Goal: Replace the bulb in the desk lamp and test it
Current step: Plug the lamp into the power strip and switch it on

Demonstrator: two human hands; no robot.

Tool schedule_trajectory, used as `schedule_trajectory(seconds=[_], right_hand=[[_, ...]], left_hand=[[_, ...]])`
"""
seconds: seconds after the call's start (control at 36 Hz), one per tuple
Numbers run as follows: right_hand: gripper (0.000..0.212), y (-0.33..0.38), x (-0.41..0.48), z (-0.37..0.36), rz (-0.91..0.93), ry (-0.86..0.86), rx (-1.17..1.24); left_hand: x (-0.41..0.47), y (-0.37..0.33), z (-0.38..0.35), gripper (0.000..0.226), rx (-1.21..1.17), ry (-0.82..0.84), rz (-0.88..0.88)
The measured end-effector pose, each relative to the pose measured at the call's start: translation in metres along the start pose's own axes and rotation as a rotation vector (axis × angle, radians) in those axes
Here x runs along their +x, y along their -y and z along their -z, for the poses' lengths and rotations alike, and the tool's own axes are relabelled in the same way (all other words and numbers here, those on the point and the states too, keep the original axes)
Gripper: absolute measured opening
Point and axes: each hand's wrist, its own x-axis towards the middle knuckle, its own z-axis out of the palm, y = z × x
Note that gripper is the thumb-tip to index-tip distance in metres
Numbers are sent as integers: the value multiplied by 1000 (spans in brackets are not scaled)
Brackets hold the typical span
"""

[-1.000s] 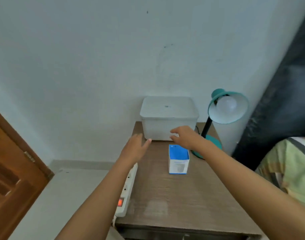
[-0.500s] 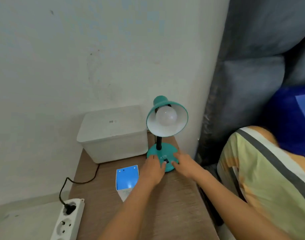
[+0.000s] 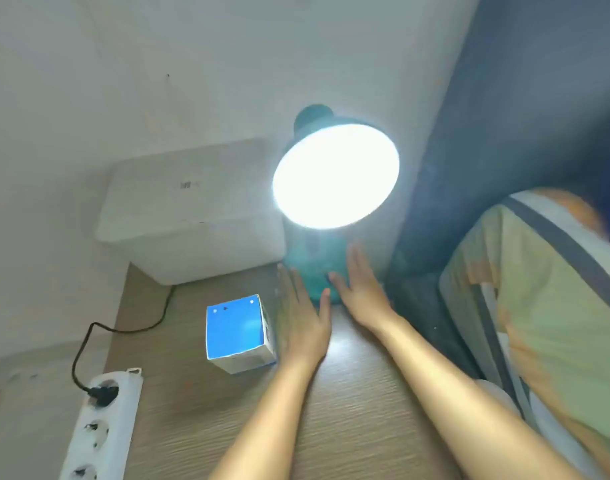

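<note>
The teal desk lamp point(image 3: 314, 119) stands at the back right of the wooden table point(image 3: 348, 410). Its shade faces me and glows bright white, so the bulb inside is lost in glare. The lamp's round base point(image 3: 310, 275) is partly hidden behind my hands. My left hand point(image 3: 305, 317) lies flat with fingers spread at the base's left front. My right hand point(image 3: 360, 289) is open against the base's right side. A blue and white bulb box point(image 3: 237, 330) stands just left of my left hand.
A white lidded plastic box point(image 3: 192, 216) sits against the wall behind the bulb box. A black cord point(image 3: 123, 329) runs to a white power strip point(image 3: 99, 427) at the table's left edge. A dark curtain point(image 3: 504, 133) and my striped shirt point(image 3: 538, 306) fill the right.
The lamp has gone from dark to brightly lit. Both hands moved from the white box to the lamp's base, and my view came closer to the lamp.
</note>
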Motion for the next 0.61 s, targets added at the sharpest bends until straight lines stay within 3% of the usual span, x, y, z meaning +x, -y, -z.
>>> schedule_trajectory(seconds=[0.61], right_hand=[[68,-6,-3,-6,10,-42,-71]], left_hand=[[3,8,-6,83,-10,30,-31]])
